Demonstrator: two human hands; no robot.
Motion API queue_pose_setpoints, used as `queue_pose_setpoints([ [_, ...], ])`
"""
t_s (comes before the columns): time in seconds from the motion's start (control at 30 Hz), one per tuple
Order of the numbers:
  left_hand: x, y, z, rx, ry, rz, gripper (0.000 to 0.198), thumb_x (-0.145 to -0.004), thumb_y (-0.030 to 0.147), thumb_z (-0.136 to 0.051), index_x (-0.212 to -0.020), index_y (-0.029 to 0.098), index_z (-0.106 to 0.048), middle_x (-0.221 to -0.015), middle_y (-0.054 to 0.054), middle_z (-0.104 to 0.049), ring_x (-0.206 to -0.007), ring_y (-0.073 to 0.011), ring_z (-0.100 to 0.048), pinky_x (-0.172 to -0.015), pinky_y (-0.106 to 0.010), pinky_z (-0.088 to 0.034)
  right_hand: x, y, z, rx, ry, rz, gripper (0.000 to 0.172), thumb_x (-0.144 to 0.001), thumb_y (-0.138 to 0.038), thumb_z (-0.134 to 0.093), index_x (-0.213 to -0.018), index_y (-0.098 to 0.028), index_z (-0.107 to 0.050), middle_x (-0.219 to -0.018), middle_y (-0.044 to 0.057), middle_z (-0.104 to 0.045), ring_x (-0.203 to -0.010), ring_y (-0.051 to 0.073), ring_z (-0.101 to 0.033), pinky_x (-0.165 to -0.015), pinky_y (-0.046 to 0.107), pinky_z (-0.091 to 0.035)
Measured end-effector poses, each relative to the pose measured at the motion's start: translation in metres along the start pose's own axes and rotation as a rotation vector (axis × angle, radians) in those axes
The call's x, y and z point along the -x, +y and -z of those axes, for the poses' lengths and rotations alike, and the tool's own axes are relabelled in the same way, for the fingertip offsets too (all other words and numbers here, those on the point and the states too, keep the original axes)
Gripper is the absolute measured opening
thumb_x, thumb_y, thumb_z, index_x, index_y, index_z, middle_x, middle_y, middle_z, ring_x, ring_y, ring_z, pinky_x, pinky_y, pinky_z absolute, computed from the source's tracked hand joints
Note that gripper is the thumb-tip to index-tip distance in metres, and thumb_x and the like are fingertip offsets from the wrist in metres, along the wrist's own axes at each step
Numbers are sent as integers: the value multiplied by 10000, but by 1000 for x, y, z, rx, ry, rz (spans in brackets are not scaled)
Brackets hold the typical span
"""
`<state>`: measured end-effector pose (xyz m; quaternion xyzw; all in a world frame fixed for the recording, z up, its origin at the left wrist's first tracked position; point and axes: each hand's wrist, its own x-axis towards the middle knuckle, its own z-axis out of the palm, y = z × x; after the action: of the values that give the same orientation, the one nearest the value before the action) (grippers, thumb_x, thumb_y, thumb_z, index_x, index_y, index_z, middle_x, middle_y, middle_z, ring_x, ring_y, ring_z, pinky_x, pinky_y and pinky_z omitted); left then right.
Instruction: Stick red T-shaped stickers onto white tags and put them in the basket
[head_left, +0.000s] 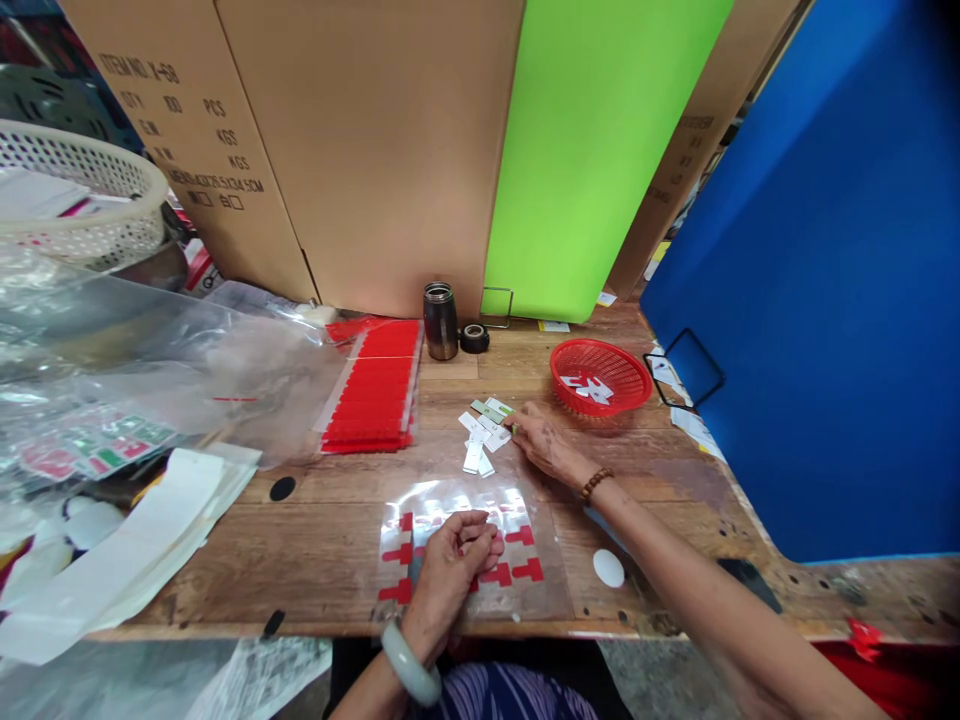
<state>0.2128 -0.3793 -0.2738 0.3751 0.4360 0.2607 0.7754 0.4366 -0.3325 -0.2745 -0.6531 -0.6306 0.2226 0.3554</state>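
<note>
My left hand (459, 560) rests over a clear plastic sheet (551, 592) at the table's front edge, its fingers bent and drawn together. Whatever they may hold is hidden. Red T-shaped pieces (528, 569) show in rows on the sheet, partly covered by that hand. Further forward, my right hand (541, 440) reaches to the right side of a small loose pile of white cards (474, 452), some with green parts. Its fingertips are pinched together at a small green-marked card (514, 429) on the pile's edge.
A red basket (637, 385) with white cards stands at the right. Left of centre lies a stack of red strips (375, 390). Behind are a dark flask (440, 325) and its lid (474, 338). Plastic bags (247, 350) crowd the left; cardboard (375, 150) and a blue panel (825, 300) border the table.
</note>
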Motion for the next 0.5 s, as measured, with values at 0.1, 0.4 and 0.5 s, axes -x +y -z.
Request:
queue_pose_setpoints([
  [0.1,0,0,-1,-1,2,2,445,-613,314,-770,-959,111,-576,-831,-78,-669,-716,-134,-641,-719,-268,-487,-1,4,3,29,-21,-13,136,-684,-31,-564,-738,-156,-561,-796,12,-502,-766,149,-458,-730,272,-351],
  [0.4,3,4,-4,-26,15,-11,474,-671,332,-733,-1034,106,-529,-839,-87,-674,-750,-146,-658,-739,-272,-499,47,-16,6,-155,-73,-146,41,-796,-191,-487,-765,-177,-510,-653,-37,-517,-565,100,-460,-527,214,-343],
  [0.5,5,8,-9,-22,5,-44,527,-659,322,-745,-1087,132,-502,-827,-58,-679,-755,-149,-667,-744,-277,-509,77,-33,3,-403,-141,-248,61,-793,-234,-531,-767,-179,-524,-624,-40,-515,-546,97,-458,-509,211,-350],
])
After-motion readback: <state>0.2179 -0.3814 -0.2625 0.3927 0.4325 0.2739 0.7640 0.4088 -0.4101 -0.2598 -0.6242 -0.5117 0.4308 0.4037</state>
